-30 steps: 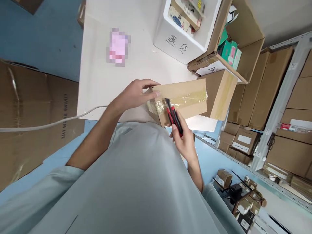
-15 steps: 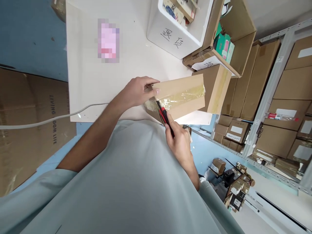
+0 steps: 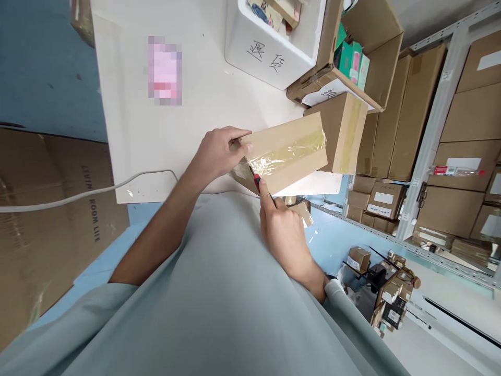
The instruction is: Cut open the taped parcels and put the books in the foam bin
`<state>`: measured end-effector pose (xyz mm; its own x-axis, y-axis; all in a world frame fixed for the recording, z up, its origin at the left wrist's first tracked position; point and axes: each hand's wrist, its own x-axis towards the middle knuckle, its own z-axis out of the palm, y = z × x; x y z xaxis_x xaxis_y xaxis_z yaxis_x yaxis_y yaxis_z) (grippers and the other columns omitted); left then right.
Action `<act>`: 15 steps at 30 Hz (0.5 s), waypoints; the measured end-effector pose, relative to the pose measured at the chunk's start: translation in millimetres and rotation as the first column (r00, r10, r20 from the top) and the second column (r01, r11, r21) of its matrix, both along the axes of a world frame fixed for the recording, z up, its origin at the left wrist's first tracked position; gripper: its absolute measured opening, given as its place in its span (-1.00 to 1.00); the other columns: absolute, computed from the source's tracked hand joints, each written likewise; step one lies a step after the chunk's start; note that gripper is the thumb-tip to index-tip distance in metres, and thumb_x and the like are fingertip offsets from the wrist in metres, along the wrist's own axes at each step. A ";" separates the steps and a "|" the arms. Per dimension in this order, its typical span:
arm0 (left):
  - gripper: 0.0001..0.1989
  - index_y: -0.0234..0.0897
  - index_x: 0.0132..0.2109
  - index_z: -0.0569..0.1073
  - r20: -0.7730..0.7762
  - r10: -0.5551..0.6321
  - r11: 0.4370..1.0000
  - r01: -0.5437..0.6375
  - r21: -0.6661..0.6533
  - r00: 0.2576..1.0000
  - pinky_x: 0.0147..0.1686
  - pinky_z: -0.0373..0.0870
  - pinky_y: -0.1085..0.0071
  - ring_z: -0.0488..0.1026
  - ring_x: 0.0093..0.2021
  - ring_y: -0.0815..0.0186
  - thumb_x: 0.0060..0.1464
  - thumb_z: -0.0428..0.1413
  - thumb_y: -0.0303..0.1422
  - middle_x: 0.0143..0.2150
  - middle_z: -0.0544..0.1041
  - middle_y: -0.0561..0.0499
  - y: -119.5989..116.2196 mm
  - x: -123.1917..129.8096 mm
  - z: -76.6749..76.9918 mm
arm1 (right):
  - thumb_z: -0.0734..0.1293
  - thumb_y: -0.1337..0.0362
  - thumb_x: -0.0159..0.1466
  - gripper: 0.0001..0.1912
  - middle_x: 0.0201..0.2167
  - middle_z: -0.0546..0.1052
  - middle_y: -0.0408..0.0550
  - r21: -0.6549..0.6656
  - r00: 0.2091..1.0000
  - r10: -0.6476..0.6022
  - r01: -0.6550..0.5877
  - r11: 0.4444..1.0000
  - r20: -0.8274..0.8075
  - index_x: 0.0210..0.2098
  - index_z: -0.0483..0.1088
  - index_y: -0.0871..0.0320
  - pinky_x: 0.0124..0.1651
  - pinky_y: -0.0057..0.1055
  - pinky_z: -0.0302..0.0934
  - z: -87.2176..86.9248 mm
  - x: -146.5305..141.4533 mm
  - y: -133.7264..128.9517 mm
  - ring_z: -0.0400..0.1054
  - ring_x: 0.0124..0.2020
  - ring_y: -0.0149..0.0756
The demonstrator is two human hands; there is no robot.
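Note:
A taped cardboard box [image 3: 291, 141] lies on the white table, tilted toward me, with shiny clear tape along its upper face. My left hand [image 3: 221, 151] grips the box's left end, its thumb on the top edge and its fingers at the far side. Wrapped in my right hand [image 3: 284, 230] is a red and black utility knife [image 3: 257, 180], the index finger stretched along it. The knife's tip meets the tape near the box's left end; the blade itself is hard to make out.
A second cardboard box [image 3: 334, 133] stands just right of the held one. Behind are a white bin [image 3: 270, 57] and an open carton [image 3: 376, 68] with green packs. A pixelated pink item [image 3: 165, 70] and a white cable [image 3: 117, 185] lie leftward. Shelves of boxes [image 3: 467, 162] line the right.
My right hand has turned and its index finger now lies extended along the knife, covering more of it. My left hand keeps its hold on the box. The view has shifted slightly.

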<state>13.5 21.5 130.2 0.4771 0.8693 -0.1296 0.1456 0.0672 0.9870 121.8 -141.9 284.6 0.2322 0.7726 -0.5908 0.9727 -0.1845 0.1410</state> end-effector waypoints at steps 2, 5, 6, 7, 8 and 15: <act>-0.67 -0.12 0.14 0.76 -0.028 0.020 0.999 -0.020 0.027 0.999 0.38 0.57 -0.14 0.67 0.17 -0.06 0.29 0.27 -0.27 0.15 0.75 -0.04 -0.7 1.3 0.7 | 0.19 0.42 0.57 -0.17 -0.06 0.67 0.11 0.018 1.000 0.008 -0.007 1.000 -0.007 0.76 -0.05 0.00 -0.13 -0.27 0.57 -3.3 1.9 0.7 0.62 -0.30 -0.16; -0.68 -0.13 0.13 0.77 -0.040 0.020 0.999 -0.019 0.048 0.999 0.37 0.59 -0.11 0.68 0.16 -0.05 0.29 0.28 -0.30 0.14 0.75 -0.03 -0.9 3.2 1.9 | 0.19 0.42 0.56 -0.15 -0.09 0.67 0.09 0.032 0.999 0.013 -0.012 0.999 -0.048 0.76 -0.08 -0.02 -0.14 -0.28 0.57 0.0 7.8 -7.0 0.61 -0.30 -0.15; -0.68 -0.13 0.13 0.77 -0.045 0.024 0.998 -0.022 0.055 0.999 0.36 0.60 -0.11 0.68 0.15 -0.04 0.29 0.28 -0.30 0.13 0.75 -0.02 -1.5 3.7 2.3 | 0.20 0.42 0.56 -0.14 -0.10 0.67 0.09 0.029 0.998 0.012 -0.011 1.000 -0.057 0.76 -0.10 -0.02 -0.15 -0.28 0.57 3.0 10.2 -11.1 0.61 -0.30 -0.15; -0.69 -0.12 0.13 0.77 -0.050 0.035 0.998 -0.032 0.062 0.998 0.35 0.61 -0.10 0.68 0.15 -0.03 0.29 0.28 -0.29 0.13 0.76 -0.02 -2.6 4.0 2.7 | 0.20 0.43 0.55 -0.13 -0.12 0.67 0.10 0.023 0.998 0.012 -0.010 1.000 -0.061 0.77 -0.11 -0.01 -0.15 -0.28 0.56 6.1 12.7 -14.9 0.60 -0.31 -0.15; -0.68 -0.12 0.14 0.77 -0.055 0.047 0.997 -0.043 0.069 0.997 0.35 0.62 -0.09 0.69 0.14 -0.02 0.30 0.28 -0.28 0.14 0.76 -0.02 -4.0 4.2 3.0 | 0.20 0.43 0.55 -0.12 -0.13 0.68 0.10 0.014 0.998 0.013 -0.012 1.000 -0.061 0.77 -0.11 -0.01 -0.15 -0.28 0.56 8.5 15.0 -17.5 0.60 -0.32 -0.15; -0.58 -0.19 0.23 0.72 -0.041 0.090 0.993 -0.087 0.076 0.995 0.44 0.54 -0.02 0.63 0.31 -0.02 0.39 0.28 -0.08 0.30 0.71 -0.10 -8.8 2.0 7.8 | 0.21 0.52 0.49 -0.10 -0.05 0.68 0.15 -0.048 0.986 0.105 -0.112 0.993 -0.132 0.75 -0.02 0.04 -0.15 -0.29 0.56 -3.7 25.8 -2.5 0.65 -0.27 -0.14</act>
